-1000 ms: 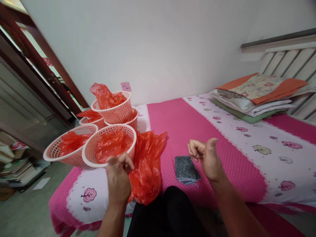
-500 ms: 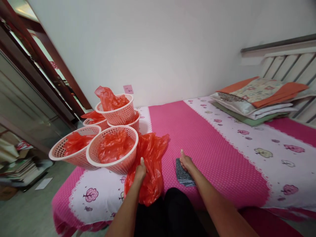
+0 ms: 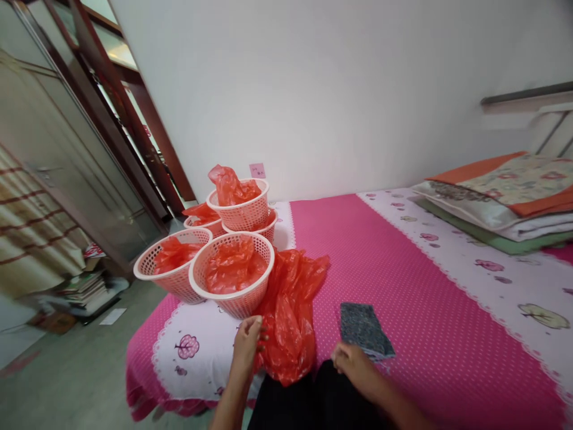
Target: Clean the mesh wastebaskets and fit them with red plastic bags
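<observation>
My left hand (image 3: pixel 247 346) is beside the left edge of a red plastic bag (image 3: pixel 290 322), with its fingers loosely bent and apart and nothing seen in them. The bag lies crumpled and flat on the bed, its near end reaching my knees. My right hand (image 3: pixel 356 365) is closed, with its fingers curled in and nothing visible in them. It is at the near side of a folded dark grey cloth (image 3: pixel 364 327), which rests on the pink part of the bedsheet. Just beyond my left hand stands a pink plastic basket (image 3: pixel 239 303) with red plastic inside.
More pink baskets (image 3: pixel 168 283) with red bags stand at the left, one stacked upon another (image 3: pixel 244 215). The bedsheet (image 3: pixel 340 239) runs to the white wall (image 3: pixel 335 107). Folded bedding (image 3: pixel 496 215) is piled at the right. Books (image 3: pixel 85 289) are on the floor side at left.
The view has swung left. My right hand has come off the grey cloth and drawn back towards my body. My left hand has moved from over the red bag to its left edge.
</observation>
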`<act>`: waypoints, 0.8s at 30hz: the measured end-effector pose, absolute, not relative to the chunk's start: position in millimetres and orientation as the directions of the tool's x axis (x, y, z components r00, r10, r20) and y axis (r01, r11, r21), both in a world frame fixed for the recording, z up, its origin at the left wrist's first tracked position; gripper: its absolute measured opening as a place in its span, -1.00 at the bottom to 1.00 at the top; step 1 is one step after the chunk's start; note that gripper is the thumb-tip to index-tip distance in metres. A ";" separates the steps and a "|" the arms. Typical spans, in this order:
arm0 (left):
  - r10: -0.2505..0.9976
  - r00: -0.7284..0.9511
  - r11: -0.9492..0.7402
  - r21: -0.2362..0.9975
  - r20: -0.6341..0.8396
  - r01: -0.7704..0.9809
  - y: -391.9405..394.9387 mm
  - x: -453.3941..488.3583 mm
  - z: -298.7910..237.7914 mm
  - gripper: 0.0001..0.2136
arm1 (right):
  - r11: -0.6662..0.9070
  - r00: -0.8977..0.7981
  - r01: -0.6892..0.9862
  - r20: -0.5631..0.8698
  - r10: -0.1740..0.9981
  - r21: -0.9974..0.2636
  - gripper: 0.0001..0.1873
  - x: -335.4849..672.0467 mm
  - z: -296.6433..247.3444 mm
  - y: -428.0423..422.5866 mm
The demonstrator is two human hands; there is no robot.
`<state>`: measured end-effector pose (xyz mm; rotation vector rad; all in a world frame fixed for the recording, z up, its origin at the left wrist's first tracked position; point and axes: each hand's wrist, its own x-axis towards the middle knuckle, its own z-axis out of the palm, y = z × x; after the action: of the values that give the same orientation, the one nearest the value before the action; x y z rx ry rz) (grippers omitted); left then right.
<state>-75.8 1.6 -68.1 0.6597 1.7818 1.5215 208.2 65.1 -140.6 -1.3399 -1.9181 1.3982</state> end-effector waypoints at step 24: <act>0.636 -0.610 -0.103 0.731 -0.473 -0.674 26.3 -130.3 27.2 -0.79 | 0.479 -0.514 0.661 0.117 0.850 -0.578 -0.70 202.8 -195.2 -16.9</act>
<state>-130.3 26.3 27.2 -0.0469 1.2502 1.8429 202.8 -16.9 -195.2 -1.2624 -2.3414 0.6672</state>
